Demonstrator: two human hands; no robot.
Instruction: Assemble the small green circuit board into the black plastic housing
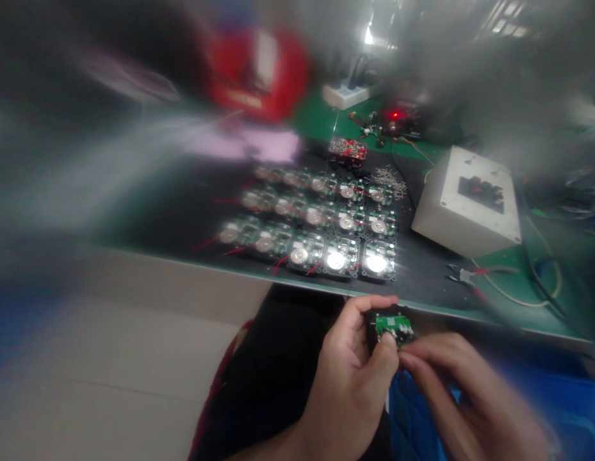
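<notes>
Holding a small green circuit board (394, 326) low in front of your lap, just below the near edge of the work table (499, 301), you have it pinched in your left hand (348, 378), thumb over the top and index finger curled under its front. Your right hand (470, 397) meets it from the right, fingertips closed against the board's lower right corner; whether they grip a part or only steady the board cannot be told. Head view, judged: you look mid-way through fitting or checking one module, and the next move calls for keeping the left pinch steady while the right fingers work with care at that corner. Up on the dark mat sit rows of finished-looking boards (326, 224), shiny round discs on each, red wires trailing off. A white box (470, 202) stands to their right, cutters (470, 276) lie near the table edge, and a pile of small metal pins (391, 180) sits behind the rows. A blue bin (561, 410) shows under your right hand, its contents out of view. Hard to read: the whole left half and top are smeared by motion blur, the red shape at the back cannot be identified, and your right wrist is cut off by the frame.
</notes>
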